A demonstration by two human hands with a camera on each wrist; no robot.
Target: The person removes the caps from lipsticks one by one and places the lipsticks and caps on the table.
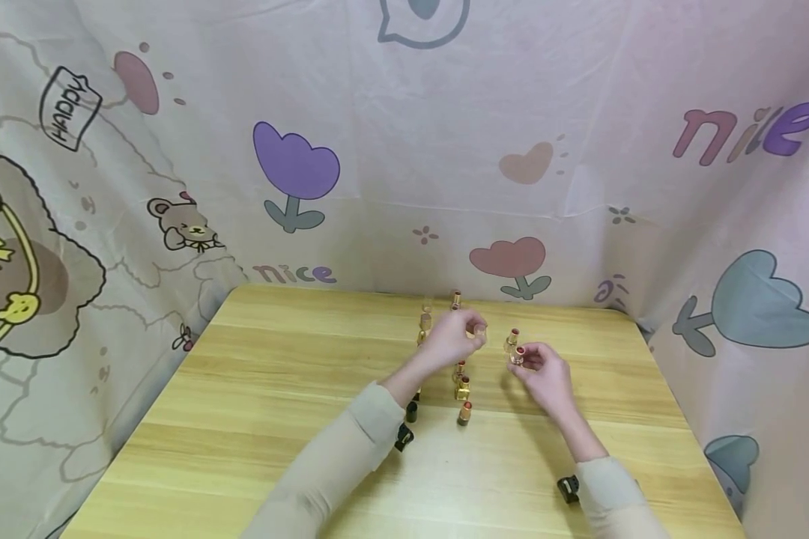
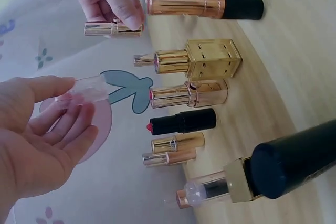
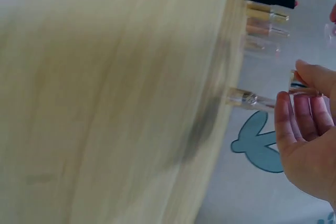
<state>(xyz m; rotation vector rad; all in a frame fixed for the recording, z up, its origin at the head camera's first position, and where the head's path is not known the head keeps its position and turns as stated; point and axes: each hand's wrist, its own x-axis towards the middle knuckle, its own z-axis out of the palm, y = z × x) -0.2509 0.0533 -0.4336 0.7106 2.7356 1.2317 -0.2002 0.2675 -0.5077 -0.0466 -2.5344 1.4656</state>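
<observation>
My left hand [image 1: 453, 337] reaches over the rows and pinches a clear cap [image 2: 92, 90] between thumb and fingers, as the left wrist view shows. Further right, my right hand [image 1: 546, 374] holds a short gold lipstick [image 1: 517, 356] upright by its sides, its red tip facing up. Just behind it stands another gold lipstick [image 1: 511, 341] with a reddish top. Below and beside my left hand a row of uncapped lipsticks runs front to back, among them a copper one [image 2: 184, 2], a square gold one [image 2: 212, 59] and a black one [image 2: 194, 121].
Left of that row is a second row, partly behind my left forearm, with a black cap [image 1: 412, 412] near its front. The wooden table [image 1: 276, 359] meets a patterned cloth [image 1: 404, 150] at the back and sides. Black wrist devices [image 1: 568, 489] hang at both sleeves.
</observation>
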